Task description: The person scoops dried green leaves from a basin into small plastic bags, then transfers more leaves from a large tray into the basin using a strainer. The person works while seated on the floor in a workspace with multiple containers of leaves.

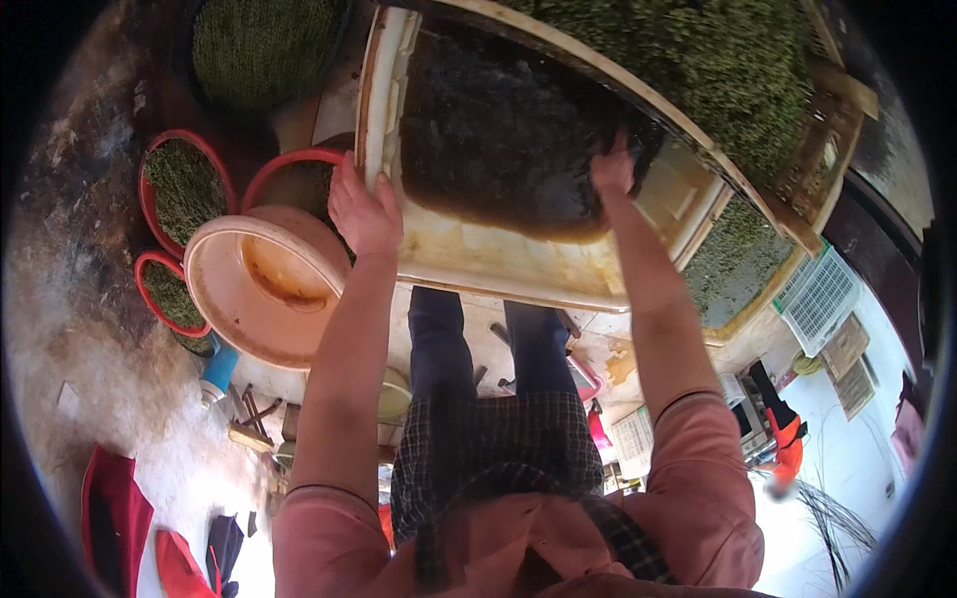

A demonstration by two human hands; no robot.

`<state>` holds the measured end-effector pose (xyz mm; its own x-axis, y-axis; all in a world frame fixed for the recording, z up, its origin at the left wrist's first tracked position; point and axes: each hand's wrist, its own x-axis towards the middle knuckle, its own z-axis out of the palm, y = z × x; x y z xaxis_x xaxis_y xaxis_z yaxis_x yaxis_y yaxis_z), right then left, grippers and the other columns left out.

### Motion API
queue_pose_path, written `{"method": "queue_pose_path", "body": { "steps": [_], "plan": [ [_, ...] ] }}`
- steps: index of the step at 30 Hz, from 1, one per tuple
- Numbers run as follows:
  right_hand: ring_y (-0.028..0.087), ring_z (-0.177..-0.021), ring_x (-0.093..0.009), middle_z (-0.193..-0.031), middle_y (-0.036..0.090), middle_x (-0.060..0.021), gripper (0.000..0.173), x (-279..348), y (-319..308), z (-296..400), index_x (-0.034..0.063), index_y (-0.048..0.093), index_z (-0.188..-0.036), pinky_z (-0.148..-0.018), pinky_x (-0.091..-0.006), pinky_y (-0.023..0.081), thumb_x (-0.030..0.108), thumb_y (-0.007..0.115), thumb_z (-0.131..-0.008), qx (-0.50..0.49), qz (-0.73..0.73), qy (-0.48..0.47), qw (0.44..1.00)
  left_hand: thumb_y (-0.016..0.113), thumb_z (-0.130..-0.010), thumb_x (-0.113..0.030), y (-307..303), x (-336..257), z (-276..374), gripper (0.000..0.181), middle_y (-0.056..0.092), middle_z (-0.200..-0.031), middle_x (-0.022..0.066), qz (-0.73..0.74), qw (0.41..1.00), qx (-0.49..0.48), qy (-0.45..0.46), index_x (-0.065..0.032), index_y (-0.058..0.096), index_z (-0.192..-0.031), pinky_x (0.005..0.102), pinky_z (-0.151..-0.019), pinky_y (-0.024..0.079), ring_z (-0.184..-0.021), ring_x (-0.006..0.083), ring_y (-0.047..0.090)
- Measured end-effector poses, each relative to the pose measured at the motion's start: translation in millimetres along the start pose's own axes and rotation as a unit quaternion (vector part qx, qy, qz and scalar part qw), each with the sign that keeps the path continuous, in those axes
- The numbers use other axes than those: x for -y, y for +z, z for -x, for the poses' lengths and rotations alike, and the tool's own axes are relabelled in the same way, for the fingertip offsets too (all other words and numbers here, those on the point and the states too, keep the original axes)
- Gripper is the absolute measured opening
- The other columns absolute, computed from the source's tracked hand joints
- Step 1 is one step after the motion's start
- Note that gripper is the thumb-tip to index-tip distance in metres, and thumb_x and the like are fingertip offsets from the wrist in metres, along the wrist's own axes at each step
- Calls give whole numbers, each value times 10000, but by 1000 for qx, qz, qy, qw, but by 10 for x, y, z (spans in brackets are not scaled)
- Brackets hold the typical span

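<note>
A white rectangular tub [508, 273], stained brown, lies tilted before me with a pool of dark brown liquid [497, 134] in it. My left hand [366, 205] grips its left rim, the thumb on the inner side and the fingers outside. At the right side of the pool is my right hand [614, 170]. Its fingers are blurred and partly lost in the dark liquid, so whether they hold anything is hidden. Just below my left hand, a pale pink plastic basin [224, 299] leans on its side, with orange-brown residue inside.
Red-rimmed basins of green sprouts [183, 187] stand at left. A dark round container of sprouts [265, 52] is behind them. Beyond the tub lies a large mass of sprouts [718, 82]. Another sprout-filled tray [736, 261] and a white plastic crate [819, 295] are at right.
</note>
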<state>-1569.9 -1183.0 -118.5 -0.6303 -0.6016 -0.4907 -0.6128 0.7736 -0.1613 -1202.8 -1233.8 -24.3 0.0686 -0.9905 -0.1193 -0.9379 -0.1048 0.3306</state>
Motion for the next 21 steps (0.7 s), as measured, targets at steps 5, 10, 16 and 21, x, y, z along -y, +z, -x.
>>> {"method": "queue_pose_path", "body": {
  "steps": [5,10,16,21],
  "plan": [
    [632,-713,-396,-873,643,-224,563,-757,261,-1253,65,276,-1394,-630,-460,531,248,487,-905,68,200,-80,974,518,-877,-297,34,-20,-20,558,495,-1263,206,33,999,7,6,-41,374,-1352,468,-1016,307,-1184,364,447],
    [481,-412,-192,-632,513,-81,520,-523,-278,-969,83,294,-1353,-386,-331,423,158,552,-908,241,-74,19,967,519,-877,-296,-19,30,19,557,507,-1242,211,25,1000,8,2,-23,378,-1342,461,-1002,320,-1171,368,454],
    [420,-454,-117,-655,463,-35,495,-708,-238,-600,140,329,-1315,-361,-300,377,82,574,-889,337,-130,80,929,531,-871,-302,-17,-42,-13,565,516,-1226,214,30,999,16,-10,-10,386,-1333,463,-996,326,-1158,372,465],
    [424,-450,-131,-644,453,-43,449,-424,124,-183,108,364,-1285,-362,-301,379,56,554,-882,412,-114,85,900,541,-876,-311,17,6,33,567,524,-1222,216,32,999,-10,4,-12,395,-1336,466,-977,348,-1137,373,483]
  ]
}}
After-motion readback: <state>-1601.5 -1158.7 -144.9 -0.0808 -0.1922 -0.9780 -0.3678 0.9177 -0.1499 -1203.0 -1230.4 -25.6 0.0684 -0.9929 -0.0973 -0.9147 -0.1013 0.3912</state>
